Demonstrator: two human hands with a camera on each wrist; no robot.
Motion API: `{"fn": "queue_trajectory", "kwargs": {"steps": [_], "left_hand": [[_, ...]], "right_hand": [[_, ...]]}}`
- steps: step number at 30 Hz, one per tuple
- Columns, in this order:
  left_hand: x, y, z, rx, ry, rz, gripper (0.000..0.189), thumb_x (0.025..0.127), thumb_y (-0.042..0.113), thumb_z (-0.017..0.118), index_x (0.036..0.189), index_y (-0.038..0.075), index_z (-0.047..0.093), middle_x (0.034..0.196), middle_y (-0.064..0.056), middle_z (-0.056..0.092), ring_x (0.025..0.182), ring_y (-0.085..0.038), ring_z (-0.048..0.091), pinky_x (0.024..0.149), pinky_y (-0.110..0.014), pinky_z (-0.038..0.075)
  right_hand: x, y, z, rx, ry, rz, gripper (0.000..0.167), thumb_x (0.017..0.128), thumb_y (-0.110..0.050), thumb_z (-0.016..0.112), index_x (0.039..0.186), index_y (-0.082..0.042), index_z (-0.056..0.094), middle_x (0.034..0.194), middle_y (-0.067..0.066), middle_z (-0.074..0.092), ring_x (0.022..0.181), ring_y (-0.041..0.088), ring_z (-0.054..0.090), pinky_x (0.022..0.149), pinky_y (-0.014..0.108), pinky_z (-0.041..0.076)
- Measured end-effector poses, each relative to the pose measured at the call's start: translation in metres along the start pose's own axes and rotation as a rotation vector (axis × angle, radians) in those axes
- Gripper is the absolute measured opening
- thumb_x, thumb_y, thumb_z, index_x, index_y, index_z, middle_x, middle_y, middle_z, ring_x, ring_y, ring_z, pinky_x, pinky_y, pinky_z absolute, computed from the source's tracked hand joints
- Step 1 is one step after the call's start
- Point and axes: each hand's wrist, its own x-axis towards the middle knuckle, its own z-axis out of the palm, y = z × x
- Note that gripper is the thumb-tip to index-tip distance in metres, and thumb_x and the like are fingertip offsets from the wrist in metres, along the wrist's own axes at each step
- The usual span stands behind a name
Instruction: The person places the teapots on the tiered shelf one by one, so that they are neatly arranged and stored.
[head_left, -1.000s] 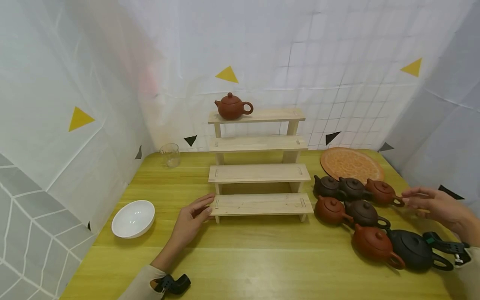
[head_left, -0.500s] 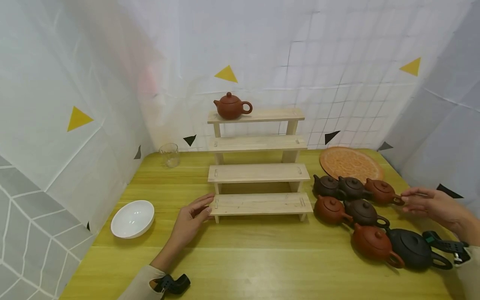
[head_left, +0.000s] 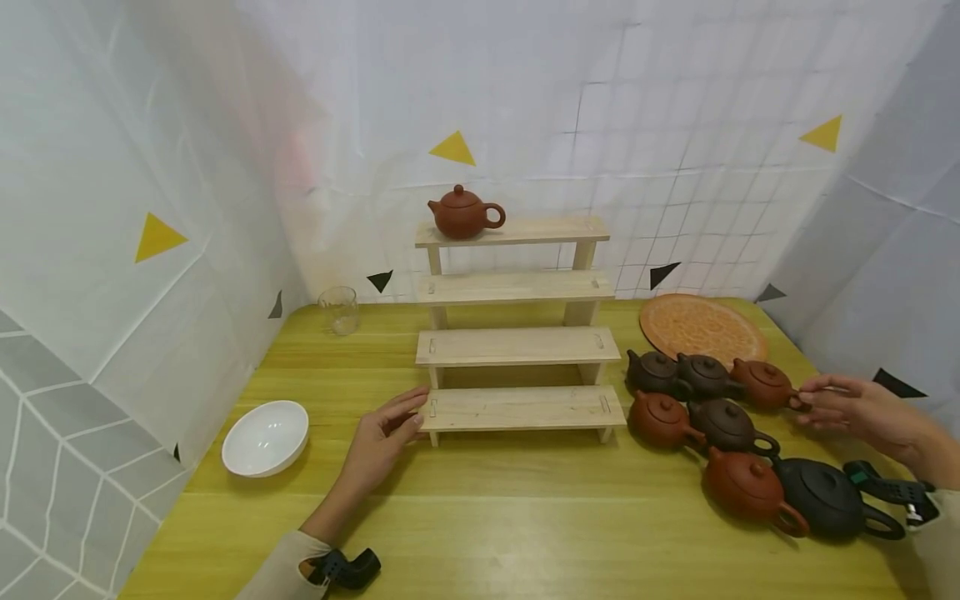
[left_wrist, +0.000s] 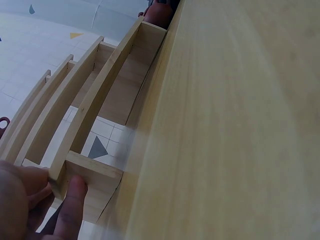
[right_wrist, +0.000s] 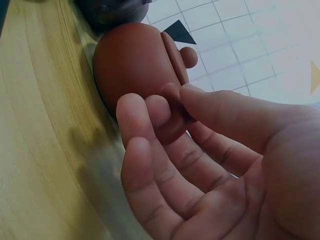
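Right hand of mine [head_left: 862, 412]: thumb and fingers closed round the looped handle of a small red-brown clay teapot [head_left: 763, 385] with a knobbed lid, right end of the back row on the yellowish wooden desk [head_left: 525, 517]. My left hand [head_left: 378, 442]: fingers bent, thumb and forefinger gripping the left end of the lowest shelf of a pale wooden four-tier stand [head_left: 521, 408].

Teapots, eight counted, all lidded, insides hidden. One glossy red-brown teapot [head_left: 459, 214] on the top tier; seven on the desk: three red-brown, three dark-brown teapots [head_left: 723, 425], one large black teapot [head_left: 821, 498].

One round white bowl [head_left: 266, 437], bare inner wall showing. One clear glass cup [head_left: 341, 310] behind it; contents, if any, too faint for me to judge. One flat orange disc [head_left: 701, 327] behind the pots.
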Motion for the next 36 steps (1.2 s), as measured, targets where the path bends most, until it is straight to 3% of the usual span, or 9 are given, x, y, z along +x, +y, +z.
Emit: {"fn": "queue_trajectory", "kwargs": {"steps": [6, 15, 27, 36], "left_hand": [[0.0, -0.001, 0.0, 0.005, 0.001, -0.001, 0.037, 0.104, 0.002, 0.064, 0.139, -0.008, 0.062, 0.151, -0.023, 0.05, 0.123, -0.039, 0.061, 0.087, -0.037, 0.059], [0.0, -0.001, 0.0, 0.004, 0.002, -0.003, 0.037, 0.103, 0.002, 0.064, 0.139, -0.009, 0.062, 0.151, -0.023, 0.05, 0.122, -0.039, 0.061, 0.087, -0.036, 0.059], [0.0, -0.001, 0.0, 0.04, 0.003, 0.0, 0.037, 0.104, 0.006, 0.065, 0.139, -0.006, 0.063, 0.151, -0.02, 0.052, 0.122, -0.037, 0.062, 0.087, -0.035, 0.059], [0.0, -0.001, 0.001, -0.012, 0.012, -0.016, 0.037, 0.103, 0.003, 0.065, 0.139, -0.008, 0.062, 0.151, -0.02, 0.052, 0.123, -0.037, 0.061, 0.088, -0.037, 0.059]], "right_hand": [[-0.001, 0.002, 0.0, 0.021, 0.01, -0.055, 0.015, 0.111, -0.006, 0.05, 0.118, 0.0, 0.063, 0.106, 0.001, 0.072, 0.093, 0.023, 0.073, 0.077, 0.037, 0.062], [-0.003, 0.005, 0.001, 0.024, 0.055, -0.142, 0.013, 0.109, 0.0, 0.051, 0.113, 0.004, 0.063, 0.102, 0.005, 0.073, 0.088, 0.023, 0.074, 0.072, 0.036, 0.062], [-0.008, -0.005, 0.0, -0.002, 0.156, -0.142, 0.013, 0.11, -0.006, 0.053, 0.11, 0.0, 0.064, 0.096, -0.001, 0.073, 0.082, 0.021, 0.073, 0.069, 0.033, 0.061], [-0.011, -0.014, -0.006, -0.001, 0.188, -0.173, 0.011, 0.11, -0.005, 0.05, 0.108, -0.002, 0.061, 0.093, -0.003, 0.071, 0.079, 0.019, 0.073, 0.067, 0.031, 0.061]]}}
